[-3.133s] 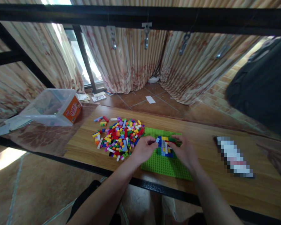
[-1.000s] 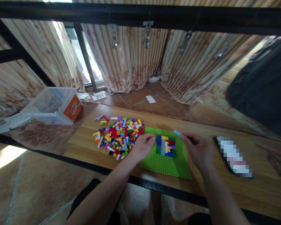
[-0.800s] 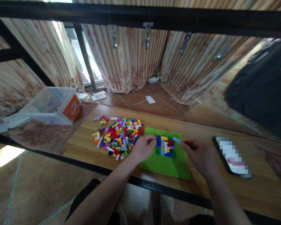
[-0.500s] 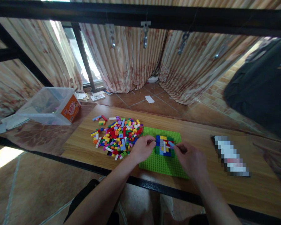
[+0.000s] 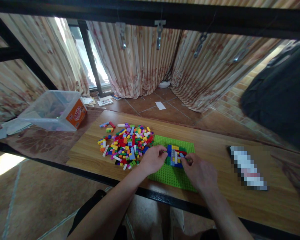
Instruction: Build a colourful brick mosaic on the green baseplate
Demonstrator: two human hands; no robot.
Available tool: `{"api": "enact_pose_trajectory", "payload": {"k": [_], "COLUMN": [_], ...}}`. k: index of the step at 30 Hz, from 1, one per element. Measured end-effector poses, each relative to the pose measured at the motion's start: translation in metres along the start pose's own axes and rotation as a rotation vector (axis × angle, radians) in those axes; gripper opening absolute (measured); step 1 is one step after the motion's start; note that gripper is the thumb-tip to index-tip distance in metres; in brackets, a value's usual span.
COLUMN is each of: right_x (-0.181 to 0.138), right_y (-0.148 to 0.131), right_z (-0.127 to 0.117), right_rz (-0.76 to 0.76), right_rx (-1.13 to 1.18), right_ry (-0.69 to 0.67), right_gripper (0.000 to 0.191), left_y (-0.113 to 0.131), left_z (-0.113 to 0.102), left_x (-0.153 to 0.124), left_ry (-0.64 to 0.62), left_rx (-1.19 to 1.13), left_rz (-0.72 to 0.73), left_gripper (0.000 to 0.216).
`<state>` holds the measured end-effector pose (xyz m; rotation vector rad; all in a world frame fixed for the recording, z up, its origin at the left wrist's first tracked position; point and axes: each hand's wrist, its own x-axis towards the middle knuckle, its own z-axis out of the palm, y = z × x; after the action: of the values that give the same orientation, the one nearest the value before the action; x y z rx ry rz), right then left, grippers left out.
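Note:
A green studded baseplate (image 5: 168, 181) lies on the wooden table, carrying a low build of coloured toy bricks (image 5: 173, 154) in blue, yellow, red, grey and white. From the right, my right hand (image 5: 201, 170) pinches a small light blue brick (image 5: 181, 155) over the build's right part; I cannot tell whether it touches the bricks below. At the build's left edge is my left hand (image 5: 153, 160), thumb and fingertips pressed together. Whatever those fingertips hold, if anything, is too small to make out.
Left of the baseplate spreads a heap of loose bricks (image 5: 130, 141). A clear plastic bin (image 5: 52, 110) with an orange label stands beyond the table's left end. To the right lies a blurred-out flat object (image 5: 248, 168). A dark bar (image 5: 140, 20) crosses above, with metal brackets hanging.
My right hand has shifted slightly left with the light blue brick, closer in over the build. My left hand keeps its place beside it. The whole view has moved a little.

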<state>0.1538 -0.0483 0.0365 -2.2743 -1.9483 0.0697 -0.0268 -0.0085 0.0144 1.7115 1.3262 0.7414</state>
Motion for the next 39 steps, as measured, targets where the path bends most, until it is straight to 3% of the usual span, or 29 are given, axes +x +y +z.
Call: {"api": "enact_pose_trajectory", "payload": {"k": [6, 17, 24, 39], "right_x": [0.002, 0.010, 0.011, 0.023], "right_y": [-0.006, 0.002, 0.005, 0.013], "right_z": [-0.001, 0.009, 0.010, 0.020], "right_rz": [-0.002, -0.015, -0.038, 0.083], "right_rx": [0.005, 0.350, 0.398, 0.559], "right_ry": [-0.044, -0.070, -0.086, -0.176], "right_gripper": [0.032, 0.028, 0.032, 0.030], "left_y": [0.005, 0.005, 0.006, 0.007], "left_z": [-0.001, 0.000, -0.001, -0.002], "left_x": [-0.002, -0.002, -0.003, -0.004], "left_ry": [-0.008, -0.010, -0.025, -0.045], "left_rx": [0.080, 0.096, 0.126, 0.186], "left_rz": [0.010, 0.013, 0.007, 0.000], "left_gripper": [0.022, 0.022, 0.023, 0.025]}}
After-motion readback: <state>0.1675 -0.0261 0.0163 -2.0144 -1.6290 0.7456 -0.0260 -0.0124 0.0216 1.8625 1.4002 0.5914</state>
